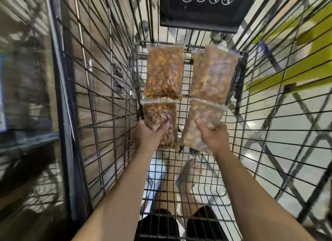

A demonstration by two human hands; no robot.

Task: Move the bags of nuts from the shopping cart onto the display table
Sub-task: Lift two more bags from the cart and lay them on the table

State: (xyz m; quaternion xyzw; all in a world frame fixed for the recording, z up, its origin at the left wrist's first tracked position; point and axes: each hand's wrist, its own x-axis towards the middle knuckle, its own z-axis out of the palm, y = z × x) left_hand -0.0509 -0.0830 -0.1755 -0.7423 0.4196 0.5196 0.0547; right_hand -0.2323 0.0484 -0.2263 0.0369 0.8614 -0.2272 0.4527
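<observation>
Bags of nuts, four, clear zip-top, on the wire floor of the shopping cart point(100, 90). Near pair: left near bag point(159, 122) clenched in my left hand point(148, 137); right near bag point(201, 126) clenched in my right hand point(214, 137), fingers wrapped over each. Far pair: far left bag point(164, 73) and far right bag point(212, 73), untouched. Step in hand: pick-up. Next: lift both clear of the cart walls, carry to the table, not in view.

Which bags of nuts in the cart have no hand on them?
The two far bags: the darker far-left bag and the paler far-right bag. The left hand and right hand each grip a near bag.
</observation>
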